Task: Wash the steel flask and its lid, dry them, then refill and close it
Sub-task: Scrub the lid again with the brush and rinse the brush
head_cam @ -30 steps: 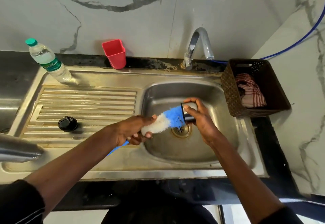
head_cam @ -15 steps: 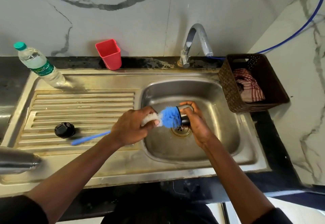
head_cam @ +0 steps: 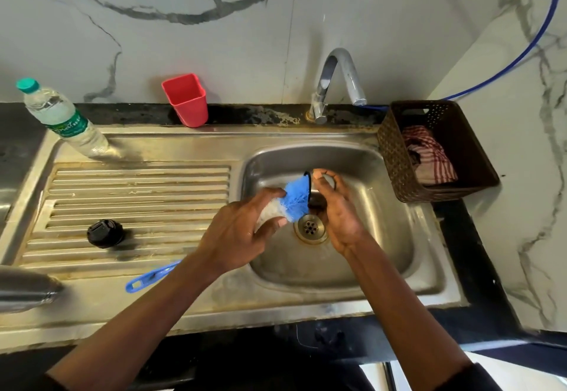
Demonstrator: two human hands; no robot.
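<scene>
**Steel cup-shaped lid with a black rim (head_cam: pixel 329 179) held on the brush over the stainless-steel sink (head_cam: pixel 429 283)**

Your right hand (head_cam: pixel 337 216) holds the lid just above the drain, at the middle of the frame. Its fingers are curled round the steel wall, and the lid's mouth is turned to the left. Your left hand (head_cam: pixel 239 234) pinches the blue-and-white bristle brush (head_cam: pixel 296 199) by its white bristles, thumb underneath and fingers on top. The blue bristles are pushed against the lid's mouth. The brush's blue plastic handle (head_cam: pixel 152 275) runs back under your forearm toward the lower left, over the sink's front edge.

On the ribbed drainboard, left of centre, sits a round black cap (head_cam: pixel 106 233), well apart from both hands. Low at the left edge you see a rounded steel flask body (head_cam: pixel 27 291); it is too blurred to tell whether it stands or lies.

A clear plastic water bottle with a green cap (head_cam: pixel 61 117) stands at the upper left. A red square plastic cup (head_cam: pixel 185 101) and a chrome tap (head_cam: pixel 337 81) stand along the back. On the dark desk (head_cam: pixel 472 237) at the right, a brown woven basket (head_cam: pixel 395 157) holds a red-and-white striped cloth (head_cam: pixel 429 157).
</scene>
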